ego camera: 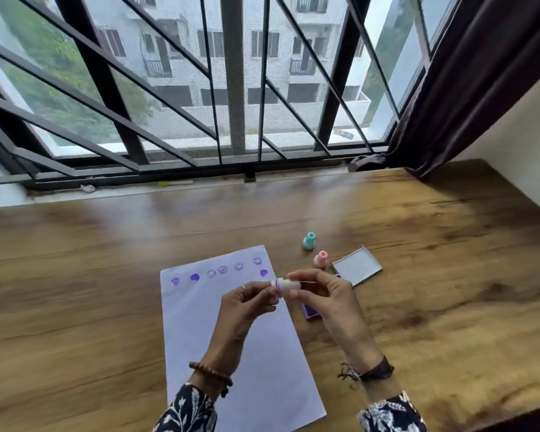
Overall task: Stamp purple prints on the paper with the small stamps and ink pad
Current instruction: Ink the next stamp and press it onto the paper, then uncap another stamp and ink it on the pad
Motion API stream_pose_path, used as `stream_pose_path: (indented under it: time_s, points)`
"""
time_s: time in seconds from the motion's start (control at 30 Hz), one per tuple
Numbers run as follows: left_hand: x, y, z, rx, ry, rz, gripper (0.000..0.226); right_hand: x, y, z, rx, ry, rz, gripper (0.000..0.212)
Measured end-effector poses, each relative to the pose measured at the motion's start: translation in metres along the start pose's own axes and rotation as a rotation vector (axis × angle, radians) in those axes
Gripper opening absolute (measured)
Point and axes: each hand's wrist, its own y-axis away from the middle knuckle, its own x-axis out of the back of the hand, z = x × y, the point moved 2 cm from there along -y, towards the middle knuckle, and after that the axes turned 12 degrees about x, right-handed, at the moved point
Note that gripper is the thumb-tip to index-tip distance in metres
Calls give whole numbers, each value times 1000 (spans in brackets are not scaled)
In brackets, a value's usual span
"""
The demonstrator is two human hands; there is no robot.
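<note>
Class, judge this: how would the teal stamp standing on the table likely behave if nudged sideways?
The teal stamp would probably tip easily: it stands upright and looks small and light. Its rounded body suggests it might then roll across the smooth wooden table.

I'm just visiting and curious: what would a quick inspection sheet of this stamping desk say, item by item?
Surface: wooden table by a window, with white paper lying on it.
Job's things: seven purple prints, hearts and smiley faces, near the paper's far edge; a small white stamp held up over the paper; a teal stamp and a pink stamp standing beyond; a purple ink pad partly hidden, its open lid behind.
Clutter: nothing seen on the table.
Hands: left hand and right hand both pinch the white stamp.
Cables: nothing seen.
Surroundings: barred window, dark curtain, small items on the sill.
</note>
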Motion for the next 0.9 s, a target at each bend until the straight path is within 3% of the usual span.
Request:
stream_pose_path:
  time_s: [0.4, 0.6, 0.73, 0.9]
  points:
    - [-6, -10, 13, -97, -169, -32, 4, 14, -10, 4, 27, -21, -51, 23]
    - [-6, -26, 14, -272, -483, 35, 19, 14, -18, 26, -141, -104, 36, 7]
    - [-16, -40, 2, -413, -686, 74, 17, 14, -28, 35, -62, 256, 37, 5]
    - [-46, -72, -3, -489, -963, 377, 9, 12, -51, 36, 144, 674, 77, 11]
